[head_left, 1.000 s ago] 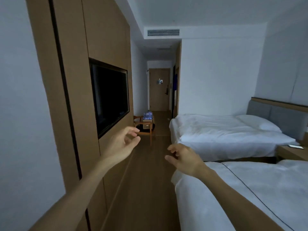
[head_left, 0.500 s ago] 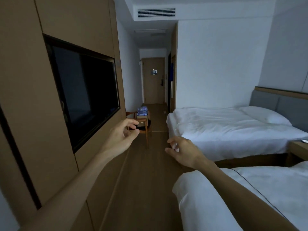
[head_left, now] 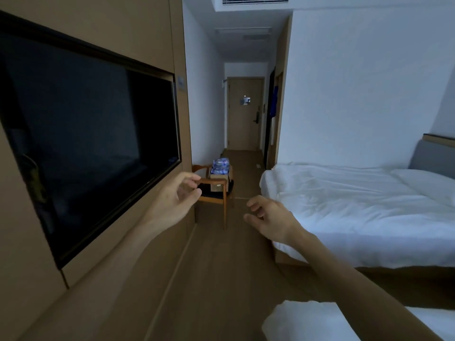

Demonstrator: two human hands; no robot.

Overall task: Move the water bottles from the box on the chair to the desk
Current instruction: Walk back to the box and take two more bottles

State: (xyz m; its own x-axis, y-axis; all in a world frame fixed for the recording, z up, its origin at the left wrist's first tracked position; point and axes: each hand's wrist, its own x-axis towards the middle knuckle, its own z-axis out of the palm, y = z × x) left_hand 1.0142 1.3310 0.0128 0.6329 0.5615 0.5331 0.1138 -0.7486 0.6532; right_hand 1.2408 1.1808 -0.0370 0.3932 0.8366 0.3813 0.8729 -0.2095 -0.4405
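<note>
Presently:
Water bottles (head_left: 220, 166): clear, blue-labelled, packed in box (head_left: 218, 181) on chair (head_left: 214, 193).
Detail: blurred by distance.
Left hand (head_left: 176, 200), right hand (head_left: 270, 219): fingers loosely curled, nothing held.

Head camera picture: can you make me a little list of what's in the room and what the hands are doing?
place: bedroom with wooden floor
water bottles: clear plastic bottles bunched in the brown cardboard box
box: on the wooden armchair by the left wall
left hand: raised, fingers loosely curled, holding nothing
right hand: raised, holding nothing
screen: black wall television on the left
beds: white-sheeted bed on the right
</note>
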